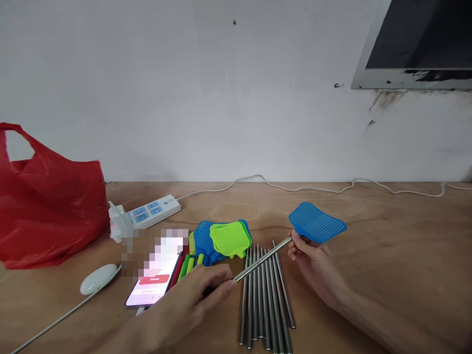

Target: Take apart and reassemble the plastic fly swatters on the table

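My left hand [206, 290] is closed around the near end of a metal rod [262, 258]. At the rod's far end, my right hand [308, 253] pinches the neck of a blue fly swatter head [317, 222], where rod and head meet. Below the held rod lie several loose metal rods [263, 305], side by side. Behind my left hand is a pile of mesh swatter heads, a lime green head [231, 238] on top of a blue head [208, 240]. Coloured tube-like handles [190, 265] lie between the pile and my left hand, partly hidden by it.
A lit phone [155, 280] lies left of the handles, partly blurred out. Farther left are a white oval device [99, 279] on a cable, a white power strip [155, 211] and a red plastic bag [51, 201]. A white cord [306, 188] runs along the wall.
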Available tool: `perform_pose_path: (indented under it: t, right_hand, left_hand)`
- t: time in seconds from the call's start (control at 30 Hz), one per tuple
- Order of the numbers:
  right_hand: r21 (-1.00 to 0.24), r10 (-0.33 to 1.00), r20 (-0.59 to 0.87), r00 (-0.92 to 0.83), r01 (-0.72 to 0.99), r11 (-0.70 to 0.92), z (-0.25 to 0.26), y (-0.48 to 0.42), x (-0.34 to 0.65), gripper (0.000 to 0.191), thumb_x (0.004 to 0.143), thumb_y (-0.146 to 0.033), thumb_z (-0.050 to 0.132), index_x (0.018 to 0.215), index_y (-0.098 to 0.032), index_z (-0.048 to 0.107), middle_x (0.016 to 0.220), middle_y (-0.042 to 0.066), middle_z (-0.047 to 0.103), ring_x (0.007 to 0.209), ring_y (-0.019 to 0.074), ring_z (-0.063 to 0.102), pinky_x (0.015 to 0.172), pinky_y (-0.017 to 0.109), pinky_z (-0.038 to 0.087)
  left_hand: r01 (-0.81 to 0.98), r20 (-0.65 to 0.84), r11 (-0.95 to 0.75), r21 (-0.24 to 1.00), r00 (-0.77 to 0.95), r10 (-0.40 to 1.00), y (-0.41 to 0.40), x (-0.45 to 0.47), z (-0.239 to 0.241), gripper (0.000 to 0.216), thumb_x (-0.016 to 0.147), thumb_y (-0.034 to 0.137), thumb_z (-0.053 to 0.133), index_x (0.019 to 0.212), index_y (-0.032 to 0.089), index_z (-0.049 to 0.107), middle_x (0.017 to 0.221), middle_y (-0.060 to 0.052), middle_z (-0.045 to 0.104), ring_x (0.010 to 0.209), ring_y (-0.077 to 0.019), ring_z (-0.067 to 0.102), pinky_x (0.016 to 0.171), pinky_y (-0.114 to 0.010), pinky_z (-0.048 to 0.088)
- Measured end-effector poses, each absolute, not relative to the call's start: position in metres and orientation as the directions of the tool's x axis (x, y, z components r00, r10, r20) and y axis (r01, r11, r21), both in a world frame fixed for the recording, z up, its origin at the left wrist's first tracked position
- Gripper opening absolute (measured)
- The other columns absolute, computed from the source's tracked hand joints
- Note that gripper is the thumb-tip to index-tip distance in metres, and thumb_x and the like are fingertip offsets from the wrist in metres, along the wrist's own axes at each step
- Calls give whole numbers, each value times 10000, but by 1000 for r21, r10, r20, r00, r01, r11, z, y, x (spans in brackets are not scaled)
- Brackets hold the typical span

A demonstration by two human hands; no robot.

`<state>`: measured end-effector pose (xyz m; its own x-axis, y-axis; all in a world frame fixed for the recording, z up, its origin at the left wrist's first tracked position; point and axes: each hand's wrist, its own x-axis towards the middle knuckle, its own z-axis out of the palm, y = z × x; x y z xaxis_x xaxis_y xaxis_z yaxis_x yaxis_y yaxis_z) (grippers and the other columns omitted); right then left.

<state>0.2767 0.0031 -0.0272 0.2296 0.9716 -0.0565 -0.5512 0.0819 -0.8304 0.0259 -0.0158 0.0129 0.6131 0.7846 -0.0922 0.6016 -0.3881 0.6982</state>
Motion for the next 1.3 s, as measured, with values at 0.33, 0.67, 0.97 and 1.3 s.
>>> perform_pose_path:
  t: [0.33,0.67,0.97,1.3]
  right_hand:
    - [-830,968,-177,180,-556,-48,-18,-6,300,346,537,-429,921,690,-179,738,660,6,641,608,130,544,503,213,508]
    - [-874,977,-184,107,-473,-113,-29,-23,272,438,596,-588,851,727,-183,747,599,16,635,562,141,548,495,249,484]
    - [-879,987,-142,76,-468,-91,-36,-25,248,470,646,-623,802,766,-172,747,575,12,634,514,139,546,478,267,458]
    - [-888,999,-31,32,-459,-13,-18,-18,247,361,732,-527,789,808,-175,765,653,28,652,636,157,577,570,268,496]
  left_hand:
    - [682,-181,-259,684,503,845,-26,4,7,389,986,552,379,907,246,607,744,32,524,700,-158,495,618,-243,405]
    - [660,11,-412,628,522,853,-26,11,-9,384,992,532,383,965,271,663,875,-5,690,815,-209,618,762,-310,481]
    - [631,47,-409,659,509,860,-25,27,-19,484,996,590,308,898,256,645,827,-13,685,795,-213,618,714,-317,487]
    - [570,87,-407,714,505,859,-22,35,-7,424,1012,531,343,896,242,632,882,-11,705,821,-202,625,755,-306,499]
